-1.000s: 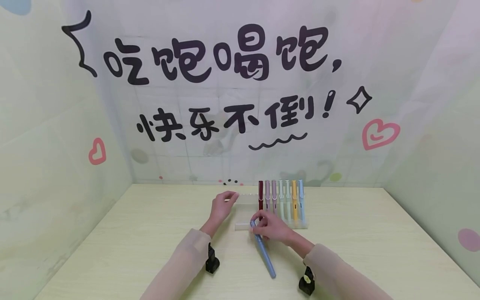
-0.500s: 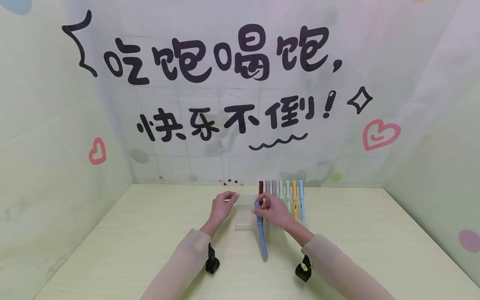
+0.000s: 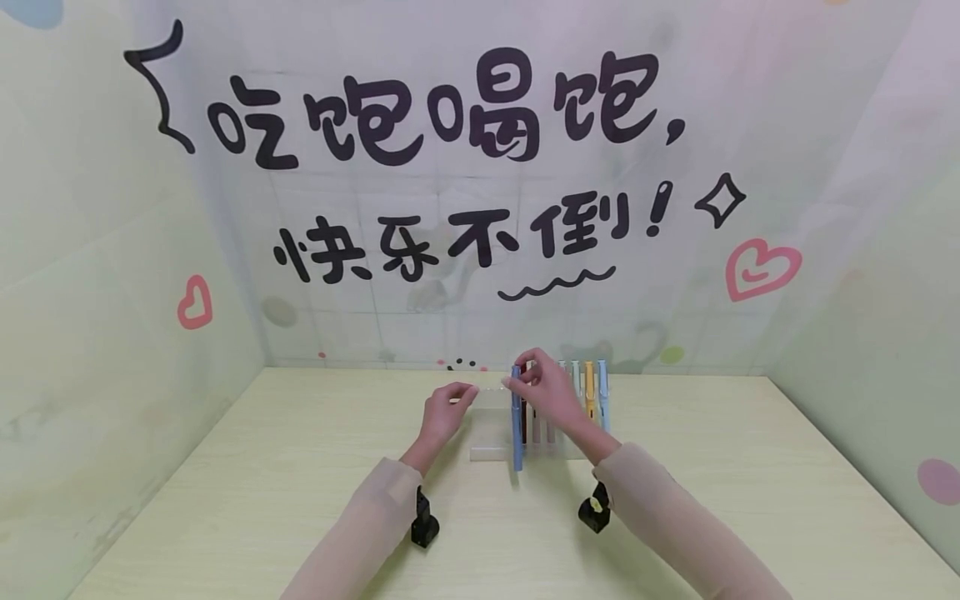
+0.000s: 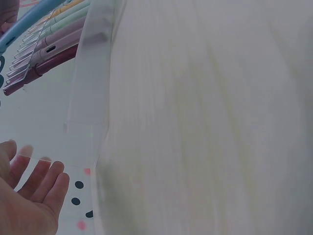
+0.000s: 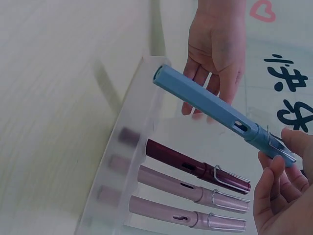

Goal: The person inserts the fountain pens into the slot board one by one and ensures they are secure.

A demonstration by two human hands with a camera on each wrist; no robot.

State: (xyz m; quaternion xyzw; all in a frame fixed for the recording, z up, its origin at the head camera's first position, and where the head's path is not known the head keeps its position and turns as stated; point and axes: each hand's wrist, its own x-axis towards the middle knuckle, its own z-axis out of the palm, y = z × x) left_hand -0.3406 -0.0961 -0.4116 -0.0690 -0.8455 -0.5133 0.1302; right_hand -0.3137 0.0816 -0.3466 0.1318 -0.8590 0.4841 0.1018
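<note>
My right hand (image 3: 551,387) pinches a blue fountain pen (image 3: 517,421) by its clipped cap, almost upright. The pen is in front of the clear pen rack (image 3: 487,454), left of the dark red pen (image 5: 195,164). In the right wrist view the blue pen (image 5: 205,105) slants, its barrel end over the rack's frosted front lip (image 5: 132,117). At the rack's upper left edge, my left hand (image 3: 447,412) holds the clear panel between thumb and fingers; in the left wrist view some fingertips (image 4: 57,166) show behind the panel.
Two mauve pens (image 5: 168,186) stand beside the dark red one. Further right are pale green pens (image 3: 576,392), a yellow pen (image 3: 590,392) and a light blue pen (image 3: 603,392). The rack stands on a pale wood table (image 3: 315,467) before a printed backdrop (image 3: 375,325).
My right hand has risen and moved toward the rack, lifting the blue pen and turning it from slanted to nearly upright. The left hand has stayed at the rack's edge.
</note>
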